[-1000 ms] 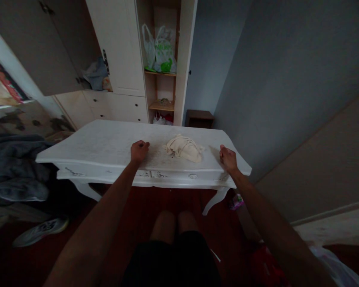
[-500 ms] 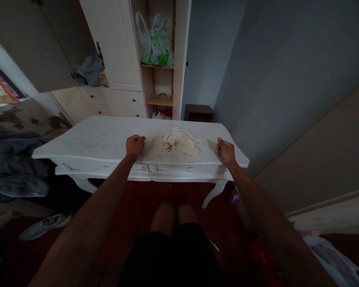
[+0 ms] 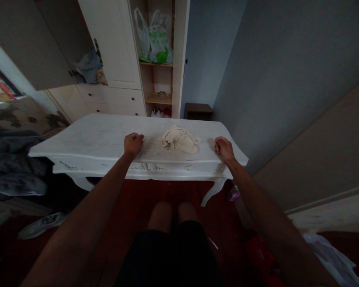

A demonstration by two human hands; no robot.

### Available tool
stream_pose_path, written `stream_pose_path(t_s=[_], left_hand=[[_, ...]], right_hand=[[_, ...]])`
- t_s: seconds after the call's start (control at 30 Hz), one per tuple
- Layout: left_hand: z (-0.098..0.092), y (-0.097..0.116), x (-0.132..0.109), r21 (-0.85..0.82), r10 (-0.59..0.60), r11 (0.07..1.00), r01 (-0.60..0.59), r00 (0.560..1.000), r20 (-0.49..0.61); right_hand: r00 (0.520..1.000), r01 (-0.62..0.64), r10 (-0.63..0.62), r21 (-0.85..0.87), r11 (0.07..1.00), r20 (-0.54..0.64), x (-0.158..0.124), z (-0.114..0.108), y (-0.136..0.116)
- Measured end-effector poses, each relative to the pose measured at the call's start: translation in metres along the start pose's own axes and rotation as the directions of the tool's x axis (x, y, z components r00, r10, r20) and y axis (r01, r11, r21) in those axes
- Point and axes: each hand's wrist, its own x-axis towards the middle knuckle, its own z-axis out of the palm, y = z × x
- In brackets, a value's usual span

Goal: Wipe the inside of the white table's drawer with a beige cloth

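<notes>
The cream cloth [image 3: 182,141] lies in a crumpled heap on the white desk [image 3: 89,131], right of the middle of the top. It looks thin and soft, so I think it is very light and will bend and flop any way it is pushed. It should not break, and it does not look slippery. A good place to take hold may be the puffy folds on top, because fingers could pinch them easily. The bunched left end looks like a good place too. If only one thin corner is held, the rest may hang down and come loose.

The cloth sits between the two hands and touches neither one. The left hand [image 3: 133,144] is just to the left of it, with a small gap between. The right hand [image 3: 223,149] is to the right, with a gap that looks about the same. Some of the cloth reaches a bit farther back than both hands.

The left hand is curled up like a loose fist, and I see nothing in it. The right hand is curled too, with its fingers tucked in, and nothing shows there. I cannot tell if either one rests on the desk or is just above it. Grey smudges [image 3: 152,150] mark the desk between the left hand and the cloth.
</notes>
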Motion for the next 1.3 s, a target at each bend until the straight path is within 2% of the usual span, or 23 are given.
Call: stream_pose_path(t_s=[0.3,0.5,0.6,0.7,0.8,0.83,0.87,0.93,1.0,1.03,1.07,1.1,1.17,1.3], left_hand=[[0.0,0.002,-0.003,0.013,0.002,1.0,-0.003,1.0,0.029],[-0.001,0.001,-0.003,0.056,0.015,0.998,-0.018,0.999,0.05],[-0.001,0.001,-0.003,0.051,0.032,0.998,-0.035,0.998,0.056],[-0.001,0.0,-0.002,0.036,0.049,0.998,-0.051,0.997,0.053],[0.0,-0.003,-0.001,0.042,0.044,0.998,-0.046,0.998,0.054],[0.0,-0.004,-0.001,0.042,0.039,0.998,-0.041,0.998,0.058],[0.001,-0.004,0.0,0.039,0.037,0.998,-0.039,0.997,0.062],[0.001,-0.005,0.0,0.023,0.044,0.999,-0.046,0.997,0.062],[0.001,-0.005,0.0,0.009,0.055,0.998,-0.056,0.997,0.056],[0.001,-0.004,-0.001,0.005,0.056,0.998,-0.056,0.997,0.051],[0.001,-0.004,-0.001,0.002,0.054,0.999,-0.054,0.997,0.048],[0.001,-0.003,-0.001,0.003,0.051,0.999,-0.051,0.998,0.046],[0.001,-0.003,-0.001,0.017,0.046,0.999,-0.047,0.998,0.048],[0.0,-0.001,-0.002,0.054,0.037,0.998,-0.039,0.999,0.038]], right_hand=[[1.0,0.018,-0.018,-0.043,0.999,0.005,-0.002,0.0,-0.001],[0.996,0.056,-0.062,-0.101,0.993,-0.058,-0.012,0.002,-0.008],[0.992,0.071,-0.078,-0.081,0.994,-0.094,-0.029,0.004,-0.015],[0.995,0.05,-0.041,0.1,0.994,-0.088,-0.06,0.009,-0.016],[0.993,-0.11,0.097,0.276,0.955,0.061,-0.1,0.017,-0.004],[0.971,-0.223,0.187,0.278,0.934,0.148,-0.113,0.02,0.004],[0.918,-0.368,0.306,0.253,0.895,0.252,-0.124,0.023,0.012],[0.732,-0.637,0.523,0.167,0.752,0.436,-0.14,0.027,0.029],[0.529,-0.819,0.637,0.139,0.557,0.56,-0.145,0.032,0.044],[0.46,-0.872,0.653,0.166,0.461,0.601,-0.145,0.035,0.049],[0.419,-0.903,0.653,0.212,0.374,0.631,-0.142,0.038,0.054],[0.401,-0.916,0.645,0.266,0.301,0.651,-0.139,0.042,0.057],[0.401,-0.912,0.616,0.361,0.197,0.678,-0.13,0.05,0.061],[0.43,-0.882,0.56,0.463,0.09,0.709,-0.116,0.063,0.07]])
